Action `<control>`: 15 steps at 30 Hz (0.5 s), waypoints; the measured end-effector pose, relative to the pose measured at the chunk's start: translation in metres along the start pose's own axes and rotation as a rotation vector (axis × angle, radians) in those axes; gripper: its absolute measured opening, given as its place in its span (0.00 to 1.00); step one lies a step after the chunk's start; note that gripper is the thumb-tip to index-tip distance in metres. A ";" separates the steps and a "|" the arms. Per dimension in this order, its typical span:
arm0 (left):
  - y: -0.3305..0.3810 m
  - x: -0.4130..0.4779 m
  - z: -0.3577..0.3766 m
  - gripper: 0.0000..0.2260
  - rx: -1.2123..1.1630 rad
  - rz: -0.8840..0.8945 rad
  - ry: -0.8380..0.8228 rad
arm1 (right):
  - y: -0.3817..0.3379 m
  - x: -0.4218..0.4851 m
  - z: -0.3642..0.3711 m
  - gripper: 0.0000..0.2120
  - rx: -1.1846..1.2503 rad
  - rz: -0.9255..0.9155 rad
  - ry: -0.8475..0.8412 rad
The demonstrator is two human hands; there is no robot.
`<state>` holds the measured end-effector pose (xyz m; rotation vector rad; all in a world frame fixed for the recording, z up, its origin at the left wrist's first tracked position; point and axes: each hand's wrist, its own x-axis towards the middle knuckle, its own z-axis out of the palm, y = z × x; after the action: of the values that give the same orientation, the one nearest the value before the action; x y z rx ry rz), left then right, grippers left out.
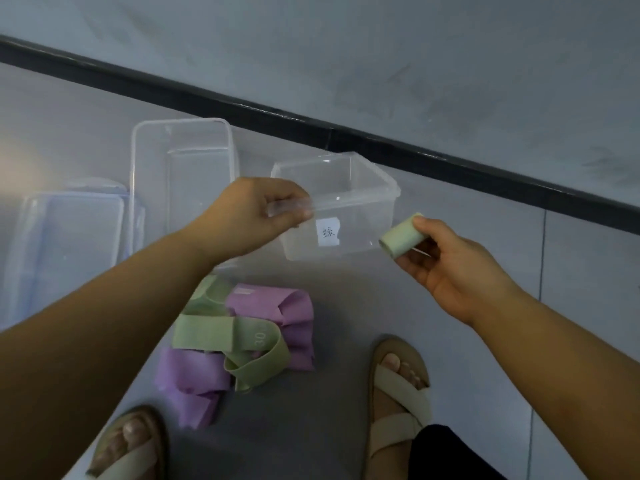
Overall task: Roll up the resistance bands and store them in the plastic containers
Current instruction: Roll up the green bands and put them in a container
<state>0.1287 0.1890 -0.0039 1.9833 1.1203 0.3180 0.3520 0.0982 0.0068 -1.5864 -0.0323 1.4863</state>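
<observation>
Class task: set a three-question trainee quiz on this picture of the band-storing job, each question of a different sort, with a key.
1. True or false: the right hand holds a rolled green band.
2. The left hand grips the labelled container by: A its rim; B its paper label; C its base.
3. Fill in: the unrolled bands in the pile are green and ____.

Key: 1 true; 2 A; 3 purple.
</observation>
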 end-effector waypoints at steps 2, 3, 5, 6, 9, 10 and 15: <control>0.003 0.003 -0.004 0.04 -0.086 -0.063 0.011 | -0.005 -0.001 0.001 0.04 0.004 -0.027 -0.022; 0.003 0.004 -0.006 0.05 -0.114 -0.077 0.018 | -0.008 -0.001 0.001 0.04 0.009 -0.036 -0.033; 0.006 0.005 -0.007 0.06 -0.162 -0.099 0.026 | -0.010 -0.002 0.002 0.05 0.027 -0.048 -0.045; 0.006 0.006 -0.007 0.06 -0.177 -0.105 0.028 | -0.011 -0.001 0.002 0.05 0.035 -0.051 -0.044; 0.008 0.006 -0.008 0.07 -0.201 -0.125 0.024 | -0.011 -0.001 0.003 0.04 0.041 -0.046 -0.035; 0.008 0.006 -0.008 0.07 -0.203 -0.128 0.021 | -0.011 -0.001 0.003 0.05 0.042 -0.045 -0.036; 0.006 0.006 -0.006 0.09 -0.161 -0.116 0.023 | -0.011 0.000 0.004 0.08 0.064 -0.044 -0.056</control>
<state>0.1324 0.1959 0.0034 1.7709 1.1808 0.3592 0.3549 0.1063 0.0144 -1.4833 -0.0510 1.4832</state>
